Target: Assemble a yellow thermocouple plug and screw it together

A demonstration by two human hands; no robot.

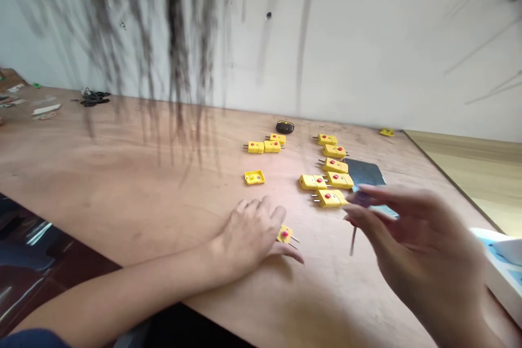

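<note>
My left hand (250,234) rests on the wooden table, its fingers wrapped round a yellow two-pin plug (284,234) with a red dot on top. The plug's pins point to the right; its rear is hidden under my fingers. Blurred by motion, my right hand (428,250) pinches a small screwdriver (361,199) by its purple handle, the thin shaft hanging down. Just beyond that hand lie several assembled yellow plugs (333,180) with red dots. An open yellow plug cover (255,177) lies ahead of my left hand.
Three more plugs (255,147) sit farther back, near a black oval object (285,127). A dark flat phone-like slab (367,172) lies behind my right hand. Black cables (93,98) are at the far left. A white-and-blue container (503,253) stands right. Dark blurred strands hang across the upper view.
</note>
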